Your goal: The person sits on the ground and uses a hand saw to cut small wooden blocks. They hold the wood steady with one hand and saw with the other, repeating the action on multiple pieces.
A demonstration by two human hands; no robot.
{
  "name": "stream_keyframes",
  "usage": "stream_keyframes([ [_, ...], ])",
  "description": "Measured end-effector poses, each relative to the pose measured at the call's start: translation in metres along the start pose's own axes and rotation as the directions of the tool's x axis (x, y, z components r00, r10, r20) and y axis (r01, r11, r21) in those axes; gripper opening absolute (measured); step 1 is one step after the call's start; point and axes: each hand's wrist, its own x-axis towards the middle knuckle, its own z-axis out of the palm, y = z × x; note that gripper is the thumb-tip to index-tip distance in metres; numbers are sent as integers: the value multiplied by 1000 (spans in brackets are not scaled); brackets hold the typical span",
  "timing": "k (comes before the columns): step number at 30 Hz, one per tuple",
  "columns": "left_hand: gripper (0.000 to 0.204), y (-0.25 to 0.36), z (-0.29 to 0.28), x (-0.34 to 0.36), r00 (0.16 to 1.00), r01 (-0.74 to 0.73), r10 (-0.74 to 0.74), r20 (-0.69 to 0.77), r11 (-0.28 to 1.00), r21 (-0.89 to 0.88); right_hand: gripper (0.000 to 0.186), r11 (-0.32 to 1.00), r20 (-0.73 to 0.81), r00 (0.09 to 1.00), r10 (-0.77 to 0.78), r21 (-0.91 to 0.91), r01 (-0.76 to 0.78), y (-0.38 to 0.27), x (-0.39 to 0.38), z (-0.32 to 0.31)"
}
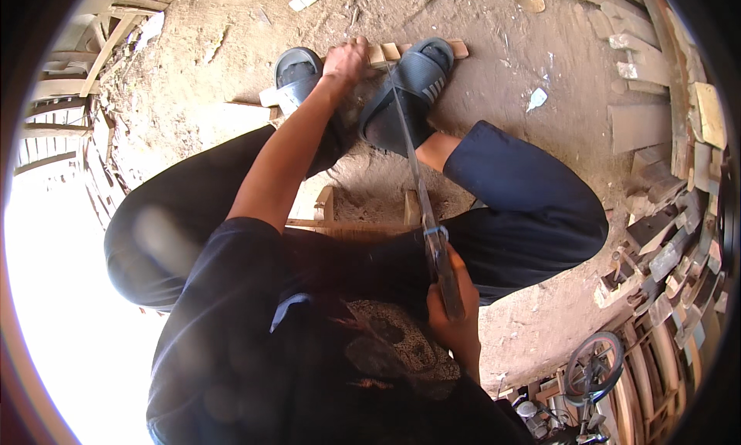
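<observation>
My right hand point(455, 318) is wrapped round the dark handle of a long, thin handsaw point(411, 148), with a light blue tie near the handle. Its narrow blade slants up and away from me, and the far end meets a small strip of wood point(384, 54) on the ground. At the left part of that strip, my left hand point(347, 57) is closed on the wood, its fingertips partly hidden. My right foot in a dark slide sandal point(417, 82) rests over the strip's right part. The left sandal point(298, 74) stands beside my left hand.
Below me is a low wooden seat point(351, 225). Wood offcuts point(664, 236) are heaped along the right side, with a small wheel point(593, 368) at the lower right. Curved wooden pieces point(69, 86) line the left. Scraps, among them a pale piece point(537, 98), lie on the dirt floor.
</observation>
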Motion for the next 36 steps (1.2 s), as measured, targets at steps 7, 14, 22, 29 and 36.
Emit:
stream_keyframes([
  [7,70,1,-2,3,999,14,-13,42,1000,-25,61,998,24,998,62,8,-62,-9,26,2],
  [14,69,9,7,3,999,13,-12,37,999,-34,60,977,99,974,204,47,-209,-1,39,0],
  [22,70,4,0,1,1000,28,-29,8,1000,8,58,982,93,978,185,27,-188,-23,3,-9],
  [29,70,6,3,-1,999,-18,18,-32,1000,21,54,980,65,981,184,69,-188,-26,-5,-4],
  [36,72,-4,2,6,1000,13,-13,-9,1000,-19,60,993,60,993,102,45,-104,-2,48,3],
])
